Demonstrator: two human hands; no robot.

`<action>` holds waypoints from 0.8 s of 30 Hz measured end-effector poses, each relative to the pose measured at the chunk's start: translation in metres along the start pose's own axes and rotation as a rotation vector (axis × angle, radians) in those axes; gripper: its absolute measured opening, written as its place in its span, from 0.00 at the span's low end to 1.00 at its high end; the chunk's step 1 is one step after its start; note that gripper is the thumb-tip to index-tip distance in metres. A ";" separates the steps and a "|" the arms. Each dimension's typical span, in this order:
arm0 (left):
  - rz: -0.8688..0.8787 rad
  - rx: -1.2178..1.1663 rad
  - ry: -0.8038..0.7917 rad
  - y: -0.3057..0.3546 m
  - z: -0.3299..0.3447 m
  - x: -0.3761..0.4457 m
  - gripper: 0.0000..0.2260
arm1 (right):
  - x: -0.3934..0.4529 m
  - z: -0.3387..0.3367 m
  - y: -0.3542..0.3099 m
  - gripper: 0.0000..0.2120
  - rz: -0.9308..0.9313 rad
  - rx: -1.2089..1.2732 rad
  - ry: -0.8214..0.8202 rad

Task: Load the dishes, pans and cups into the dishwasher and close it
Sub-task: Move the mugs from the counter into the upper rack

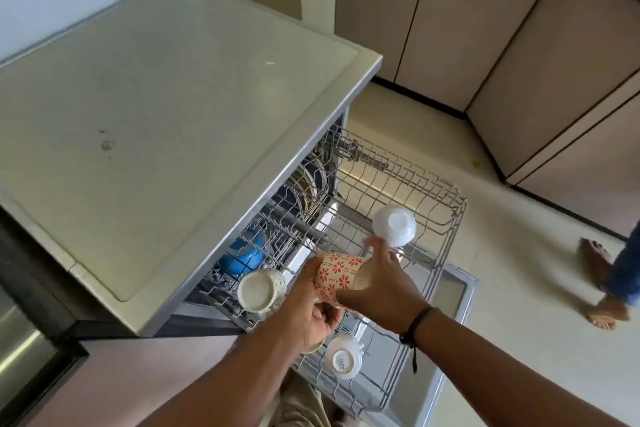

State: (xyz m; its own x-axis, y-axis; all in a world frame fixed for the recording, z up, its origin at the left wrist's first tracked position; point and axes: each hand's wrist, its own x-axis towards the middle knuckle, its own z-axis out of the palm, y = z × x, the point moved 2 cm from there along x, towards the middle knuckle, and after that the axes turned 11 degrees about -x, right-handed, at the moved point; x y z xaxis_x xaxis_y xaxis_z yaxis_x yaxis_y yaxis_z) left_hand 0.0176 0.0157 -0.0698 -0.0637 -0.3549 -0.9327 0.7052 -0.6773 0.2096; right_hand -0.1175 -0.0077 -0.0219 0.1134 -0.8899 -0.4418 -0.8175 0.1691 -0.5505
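The dishwasher's upper wire rack (446, 204) is pulled out over the open door (450, 291). Both hands hold a cream cup with red flowers (337, 272) on its side above the rack: my left hand (311, 308) grips its base end, my right hand (381, 284) covers its mouth end. Three cups stand upside down in the rack: a white one (394, 225) at the far side, a cream patterned one (259, 289) at the left, and a white one (344, 360) near me. Plates (306, 189) and a blue dish (242, 255) sit in the lower rack inside.
The dishwasher's grey top (156, 107) fills the left. Beige cabinet doors (519, 28) line the far and right walls. Another person's bare feet (602, 284) and jeans leg stand on the pale floor at the right. A dark appliance front (20, 340) is at the lower left.
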 end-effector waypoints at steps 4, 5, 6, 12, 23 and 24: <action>0.048 0.190 -0.018 0.019 -0.004 0.021 0.26 | 0.025 0.008 0.001 0.35 -0.032 -0.171 -0.074; 0.137 0.344 0.003 0.028 -0.006 0.025 0.26 | 0.033 0.010 0.002 0.35 -0.045 -0.215 -0.079; 0.261 0.531 0.042 0.037 -0.009 0.027 0.26 | 0.040 0.012 0.003 0.37 -0.057 -0.267 -0.080; 1.004 1.646 0.029 0.076 -0.039 0.041 0.23 | 0.078 0.039 0.000 0.46 -0.145 -0.571 -0.181; 0.832 2.028 0.158 0.072 -0.071 0.079 0.38 | 0.118 0.079 -0.003 0.42 -0.249 -0.781 -0.294; 0.823 2.019 0.161 0.073 -0.074 0.078 0.38 | 0.121 0.079 -0.004 0.42 -0.242 -0.785 -0.301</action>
State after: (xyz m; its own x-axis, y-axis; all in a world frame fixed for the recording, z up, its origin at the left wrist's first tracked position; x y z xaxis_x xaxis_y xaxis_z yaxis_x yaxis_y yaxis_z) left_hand 0.1163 -0.0144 -0.1490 -0.1012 -0.8681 -0.4860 -0.9518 -0.0577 0.3013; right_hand -0.0561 -0.0823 -0.1289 0.3881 -0.6952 -0.6051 -0.8915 -0.4496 -0.0553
